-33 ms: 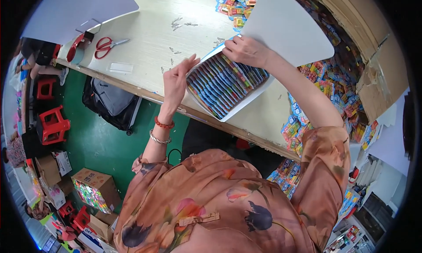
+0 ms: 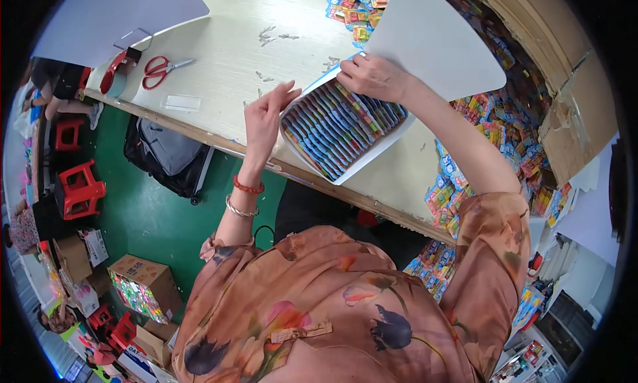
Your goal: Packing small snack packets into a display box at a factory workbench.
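Note:
A white box [image 2: 362,162] with an open top stands at an angle on the table and is packed with rows of small flat blue and multicoloured packets [image 2: 332,131]. Beside its left edge is my left hand [image 2: 264,120], fingers stretched out, holding nothing; the fingertips are close to the rim, and whether they touch it I cannot tell. My right hand [image 2: 372,77] bends over the box's far edge with its fingers closed on the rim. Its fingertips are partly hidden against the packets.
Red-handled scissors [image 2: 159,70] and a tape dispenser [image 2: 118,74] lie at the table's left. Loose colourful packets [image 2: 488,127] heap up at the right beside a cardboard carton [image 2: 578,110]. A white panel [image 2: 432,47] covers the far right. A dark bag [image 2: 169,153] is on the green floor.
My left hand has shifted very slightly left, away from the box's edge. The right hand stays almost where it was.

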{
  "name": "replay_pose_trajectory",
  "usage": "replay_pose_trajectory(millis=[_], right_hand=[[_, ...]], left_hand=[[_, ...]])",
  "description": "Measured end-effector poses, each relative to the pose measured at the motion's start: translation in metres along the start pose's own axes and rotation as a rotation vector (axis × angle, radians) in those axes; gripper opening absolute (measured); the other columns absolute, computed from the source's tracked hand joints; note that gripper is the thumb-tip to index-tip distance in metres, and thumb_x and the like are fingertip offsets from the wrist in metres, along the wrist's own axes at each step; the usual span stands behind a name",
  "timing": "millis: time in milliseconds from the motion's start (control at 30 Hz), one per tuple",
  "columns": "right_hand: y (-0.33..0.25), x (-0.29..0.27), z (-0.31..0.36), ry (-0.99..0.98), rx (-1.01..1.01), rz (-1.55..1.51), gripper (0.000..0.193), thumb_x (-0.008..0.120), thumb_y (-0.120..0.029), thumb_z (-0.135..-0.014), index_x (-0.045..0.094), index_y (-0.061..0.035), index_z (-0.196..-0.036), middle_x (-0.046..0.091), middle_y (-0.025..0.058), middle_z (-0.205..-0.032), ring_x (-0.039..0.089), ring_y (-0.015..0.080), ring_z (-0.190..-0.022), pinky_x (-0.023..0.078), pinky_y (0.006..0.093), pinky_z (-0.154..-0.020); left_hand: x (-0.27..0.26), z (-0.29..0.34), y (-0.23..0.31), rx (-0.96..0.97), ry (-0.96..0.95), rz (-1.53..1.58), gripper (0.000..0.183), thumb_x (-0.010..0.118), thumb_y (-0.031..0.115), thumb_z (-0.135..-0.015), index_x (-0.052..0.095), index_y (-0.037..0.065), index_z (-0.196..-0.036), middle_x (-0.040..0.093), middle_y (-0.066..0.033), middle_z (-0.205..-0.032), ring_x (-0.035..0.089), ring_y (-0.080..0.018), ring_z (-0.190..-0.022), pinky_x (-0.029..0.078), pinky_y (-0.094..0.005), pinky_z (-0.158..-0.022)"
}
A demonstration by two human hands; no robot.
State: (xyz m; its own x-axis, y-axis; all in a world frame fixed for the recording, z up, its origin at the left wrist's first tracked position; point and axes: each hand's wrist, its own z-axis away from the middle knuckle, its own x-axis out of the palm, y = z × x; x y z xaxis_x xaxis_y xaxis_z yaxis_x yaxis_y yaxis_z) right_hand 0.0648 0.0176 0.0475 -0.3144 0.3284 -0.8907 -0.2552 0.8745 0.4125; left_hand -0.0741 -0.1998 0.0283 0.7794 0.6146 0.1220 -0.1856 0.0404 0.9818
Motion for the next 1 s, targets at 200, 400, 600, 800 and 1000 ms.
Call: replay_pose_trajectory(millis=[200, 400, 600, 800, 1000], right_hand=[[0.019, -0.033, -0.021, -0.287, 0.202, -0.290, 0.008, 0.059, -0.014, -0.078, 0.064, -0.0070, -0.080, 0.062, 0.0073, -0.084, 0.065, 0.0233, -0.076, 0.053, 0.0314, -0.065], [0.039, -0.011, -0.054, -0.395, 0.315, -0.991, 0.022, 0.073, -0.021, -0.072, 0.072, -0.0059, -0.088, 0.063, 0.0095, -0.090, 0.058, 0.0216, -0.097, 0.047, 0.0341, -0.077], [0.062, 0.008, -0.050, -0.407, 0.372, -0.992, 0.022, 0.079, -0.013, -0.063, 0.069, -0.0013, -0.078, 0.061, 0.0098, -0.089, 0.059, 0.0248, -0.091, 0.046, 0.0332, -0.076], [0.052, 0.003, -0.046, -0.386, 0.168, -0.077, 0.004, 0.067, -0.011, -0.071, 0.067, -0.0063, -0.071, 0.061, 0.0057, -0.084, 0.056, 0.0199, -0.098, 0.045, 0.0294, -0.081], [-0.002, -0.089, 0.004, -0.284, 0.233, -0.443, 0.010, 0.068, -0.020, -0.073, 0.069, -0.0101, -0.073, 0.063, 0.0009, -0.084, 0.053, 0.0197, -0.100, 0.042, 0.0327, -0.086]], left_hand=[[0.000, -0.016, 0.006, -0.178, -0.259, -0.290, 0.038, 0.065, 0.019, -0.091, 0.059, 0.001, -0.124, 0.067, -0.0028, -0.100, 0.055, -0.0036, -0.086, 0.047, -0.0201, -0.078], [0.014, -0.006, -0.007, -0.085, -0.135, -0.337, 0.041, 0.064, 0.015, -0.089, 0.056, 0.002, -0.127, 0.067, -0.0003, -0.088, 0.050, -0.0021, -0.076, 0.046, -0.0204, -0.068], [-0.005, 0.004, -0.018, 0.002, -0.206, -0.329, 0.039, 0.052, 0.012, -0.096, 0.049, 0.002, -0.134, 0.065, -0.0077, -0.111, 0.053, -0.0058, -0.093, 0.045, -0.0223, -0.083], [-0.007, 0.002, -0.009, 0.008, -0.320, -0.382, 0.041, 0.049, 0.011, -0.097, 0.044, 0.003, -0.138, 0.058, -0.0146, -0.128, 0.054, -0.0131, -0.110, 0.040, -0.0263, -0.097], [-0.002, 0.015, -0.005, 0.332, -0.107, -0.664, 0.046, 0.058, 0.010, -0.090, 0.048, 0.005, -0.135, 0.059, -0.0151, -0.124, 0.055, -0.0232, -0.110, 0.041, -0.0318, -0.097]])
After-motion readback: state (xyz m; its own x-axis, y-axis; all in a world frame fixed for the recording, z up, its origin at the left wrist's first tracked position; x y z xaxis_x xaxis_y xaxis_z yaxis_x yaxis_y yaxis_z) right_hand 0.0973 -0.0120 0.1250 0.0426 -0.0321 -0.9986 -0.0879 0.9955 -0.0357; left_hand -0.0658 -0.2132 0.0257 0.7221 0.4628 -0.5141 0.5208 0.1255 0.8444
